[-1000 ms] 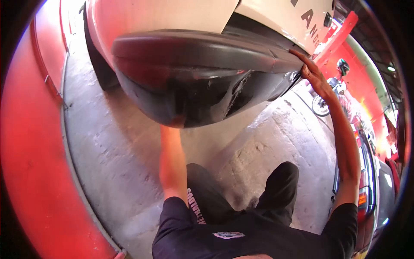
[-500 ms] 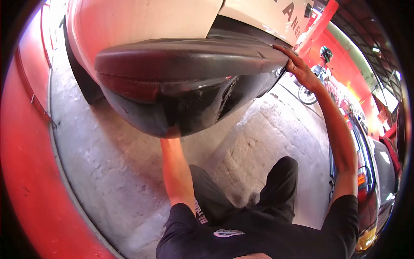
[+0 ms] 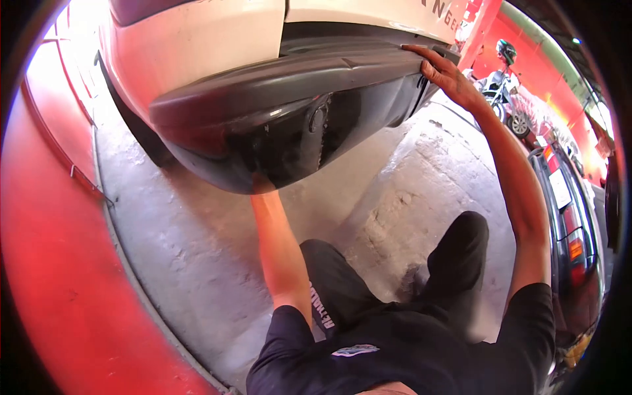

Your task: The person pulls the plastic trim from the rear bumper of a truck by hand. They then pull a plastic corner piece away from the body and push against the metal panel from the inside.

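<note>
Just below the bodywork of the pale vehicle (image 3: 224,43), it's the dark bumper (image 3: 289,115), and from my remote seat I'm working it two-handed! My right hand (image 3: 444,76) is up at the right end, fingers lying over the top edge; whether that grip clamps or only presses, I can't tell. My left hand is hidden behind the shell, only the forearm (image 3: 280,250) showing below the lower rim, so no call on that grip. As I judge it, the step in hand is supporting and steadying, and the next move calls for both arms sharing the load, with neither end dipping. Long axis: crosswise, left to right, right end higher in my view, rounded end leftward, glossy curved face towards me above the concrete floor (image 3: 197,263)
</note>
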Motion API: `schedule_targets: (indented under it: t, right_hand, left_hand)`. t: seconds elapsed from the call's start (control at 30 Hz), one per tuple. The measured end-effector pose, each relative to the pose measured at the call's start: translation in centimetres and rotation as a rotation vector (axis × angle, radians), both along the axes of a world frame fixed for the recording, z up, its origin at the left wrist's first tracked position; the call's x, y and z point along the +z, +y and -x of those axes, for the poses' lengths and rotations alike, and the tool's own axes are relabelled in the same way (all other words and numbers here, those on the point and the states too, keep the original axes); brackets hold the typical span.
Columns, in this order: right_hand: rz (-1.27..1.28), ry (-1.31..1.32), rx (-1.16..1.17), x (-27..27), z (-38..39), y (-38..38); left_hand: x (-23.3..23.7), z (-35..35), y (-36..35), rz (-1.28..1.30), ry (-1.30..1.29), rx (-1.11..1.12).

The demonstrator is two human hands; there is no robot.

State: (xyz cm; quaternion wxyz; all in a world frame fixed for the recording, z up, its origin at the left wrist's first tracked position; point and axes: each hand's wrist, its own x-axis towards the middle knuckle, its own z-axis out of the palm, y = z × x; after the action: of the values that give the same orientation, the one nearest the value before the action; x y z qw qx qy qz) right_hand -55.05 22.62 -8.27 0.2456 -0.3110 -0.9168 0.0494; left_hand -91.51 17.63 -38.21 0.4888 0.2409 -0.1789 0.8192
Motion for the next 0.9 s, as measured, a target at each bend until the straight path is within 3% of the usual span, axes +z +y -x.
schedule_targets:
  t: [0.53,0.9]
  right_hand:
    - [-0.148,0.212,0.053,-2.7,0.0,1.2]
    - [-0.241,0.192,0.066,-2.9,-0.4,1.2]
  left_hand:
    - [0.0,-1.0,-2.5,0.077,0.104,0.038]
    - [0.4,-2.1,-3.7,0.076,0.099,0.105]
